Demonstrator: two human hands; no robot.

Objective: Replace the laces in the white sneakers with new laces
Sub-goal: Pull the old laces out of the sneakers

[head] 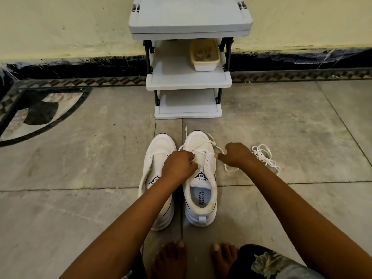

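Note:
Two white sneakers stand side by side on the floor, toes away from me. The left sneaker (159,150) shows no lace. The right sneaker (201,200) has a white lace (203,142) threaded loosely through its lower eyelets, ends trailing over the toe. My left hand (178,165) reaches across the left sneaker and pinches the lace at the right sneaker's eyelets. My right hand (236,155) sits just right of that shoe, fingers curled, pinching a lace strand. A loose bundle of white laces (264,156) lies on the floor behind my right hand.
A grey plastic shelf rack (189,79) stands against the wall straight ahead, with a beige tub (204,55) on its middle shelf. My bare feet (171,258) are close to the sneakers' heels. Stone floor tiles stretch to both sides.

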